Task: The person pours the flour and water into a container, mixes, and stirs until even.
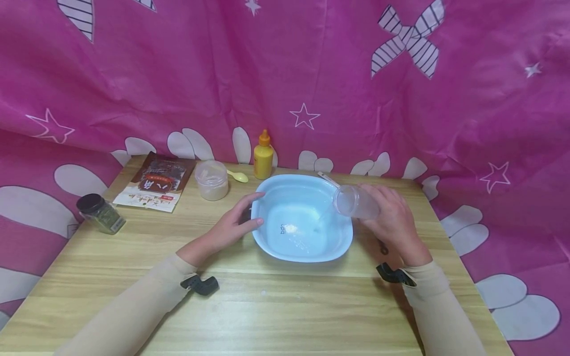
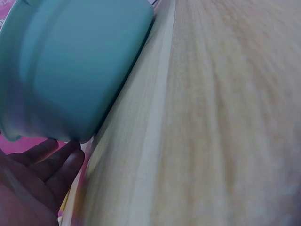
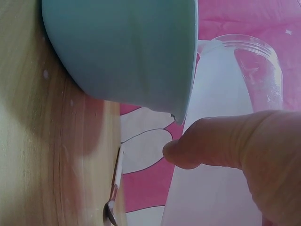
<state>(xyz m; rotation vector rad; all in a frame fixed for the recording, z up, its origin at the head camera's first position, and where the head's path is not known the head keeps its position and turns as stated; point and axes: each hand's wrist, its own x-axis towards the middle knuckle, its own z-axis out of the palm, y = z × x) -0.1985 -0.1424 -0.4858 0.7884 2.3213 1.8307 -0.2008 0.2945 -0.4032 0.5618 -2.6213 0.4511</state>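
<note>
My right hand [image 1: 392, 217] grips a clear plastic jar [image 1: 356, 201], tilted mouth-down over the right rim of a light blue basin [image 1: 303, 252]. A thin stream of water [image 1: 324, 216] runs from it into the basin, and water shows on the basin floor. In the right wrist view, the thumb [image 3: 207, 141] lies along the clear jar beside the basin's outer wall. At the basin's left side, my left hand [image 1: 236, 217] has thumb and forefinger at the rim. Its other fingers [image 2: 66, 174] are nearly straight, tips against the outer wall in the left wrist view.
A metal spoon [image 3: 110, 212] with a white handle lies beyond the basin. Along the back left stand a brown packet [image 1: 156, 180], a clear tub [image 1: 212, 183], a yellow spoon [image 1: 239, 176] and a yellow bottle [image 1: 263, 158]. A black-lidded jar [image 1: 101, 213] lies tipped farther left.
</note>
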